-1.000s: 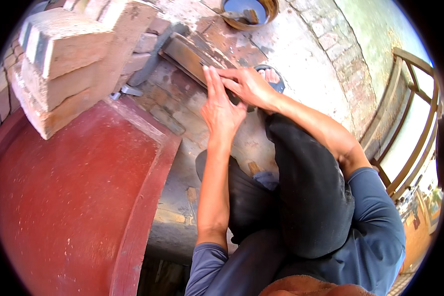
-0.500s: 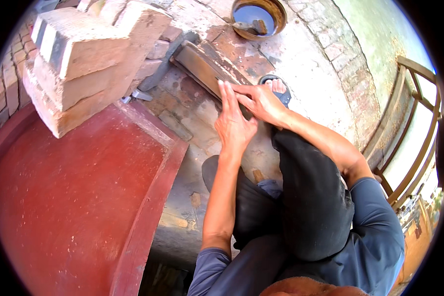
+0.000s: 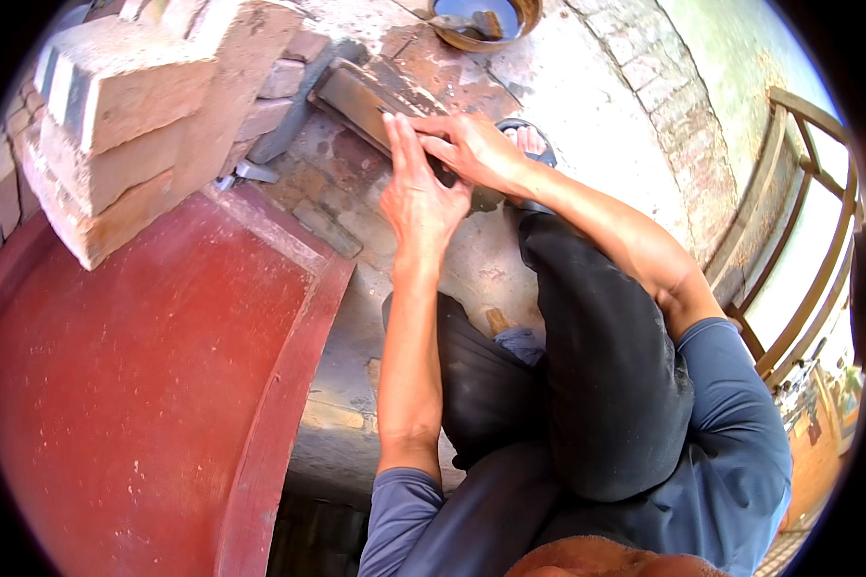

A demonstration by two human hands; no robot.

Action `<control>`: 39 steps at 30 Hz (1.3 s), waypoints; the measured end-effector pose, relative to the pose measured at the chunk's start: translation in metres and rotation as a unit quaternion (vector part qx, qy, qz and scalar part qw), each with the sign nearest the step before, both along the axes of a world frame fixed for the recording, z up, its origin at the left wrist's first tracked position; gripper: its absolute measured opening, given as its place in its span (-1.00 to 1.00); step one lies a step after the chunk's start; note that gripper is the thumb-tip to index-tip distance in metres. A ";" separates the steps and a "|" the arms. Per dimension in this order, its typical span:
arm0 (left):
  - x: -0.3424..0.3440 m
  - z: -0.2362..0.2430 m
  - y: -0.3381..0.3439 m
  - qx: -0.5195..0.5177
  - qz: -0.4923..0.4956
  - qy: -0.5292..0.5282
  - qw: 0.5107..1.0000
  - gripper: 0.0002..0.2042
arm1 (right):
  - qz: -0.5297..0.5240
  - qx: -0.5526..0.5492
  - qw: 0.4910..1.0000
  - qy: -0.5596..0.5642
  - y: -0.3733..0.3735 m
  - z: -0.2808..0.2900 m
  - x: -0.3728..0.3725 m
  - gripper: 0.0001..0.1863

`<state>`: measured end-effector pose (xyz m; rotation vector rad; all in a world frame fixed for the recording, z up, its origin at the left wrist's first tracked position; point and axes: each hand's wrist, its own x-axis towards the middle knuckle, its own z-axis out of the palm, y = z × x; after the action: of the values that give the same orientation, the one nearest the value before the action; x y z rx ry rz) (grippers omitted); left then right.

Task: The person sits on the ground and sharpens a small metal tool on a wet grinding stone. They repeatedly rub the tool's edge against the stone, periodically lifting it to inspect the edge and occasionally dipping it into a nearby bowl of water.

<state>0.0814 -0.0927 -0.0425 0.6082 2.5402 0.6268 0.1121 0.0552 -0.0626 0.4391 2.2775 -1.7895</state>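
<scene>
My left hand [image 3: 421,204] and my right hand [image 3: 479,152] meet over a long brownish flat block, which looks like a whetstone [image 3: 356,99]. The block slopes away to the far left along a rough wooden piece [image 3: 394,79]. Two straight fingers of my left hand press down at the block, with its other fingers curled underneath. From the right, my right hand closes in with its fingers bent against the left fingers. A dark object [image 3: 443,173] shows in part beneath the hands; they hide most of it, so its kind cannot be made out.
At the far side stands a round bowl [image 3: 526,21] of bluish water with a brush-like thing [image 3: 489,25] in it. A red tabletop [image 3: 135,375] fills the left, below stacked bricks [image 3: 144,115]. My sandalled foot [image 3: 529,142] is beside the block. A wooden frame [image 3: 755,212] stands right.
Both hands have slid a little along the block toward its far left end, still together. The whole view has shifted slightly, so the bowl sits higher in the picture.
</scene>
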 end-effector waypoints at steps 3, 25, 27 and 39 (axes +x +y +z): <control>0.023 0.015 0.004 -0.043 -0.003 -0.084 0.996 0.20 | -0.011 0.012 1.000 0.002 0.002 0.002 0.035 -0.57; 0.007 -0.001 -0.002 -0.017 -0.010 -0.001 1.000 0.26 | -0.014 0.041 0.997 0.067 0.001 -0.002 0.011 -0.56; 0.024 0.002 -0.004 -0.029 -0.003 -0.038 0.999 0.28 | -0.011 0.012 0.999 0.041 0.000 0.002 0.028 -0.57; 0.028 0.002 -0.004 -0.030 -0.008 -0.067 0.997 0.28 | -0.035 -0.024 0.999 0.012 0.000 0.002 0.036 -0.55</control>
<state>0.1098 -0.0968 -0.0401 0.5454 2.4186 0.5641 0.1480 0.0549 -0.0604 0.4974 2.2565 -1.8889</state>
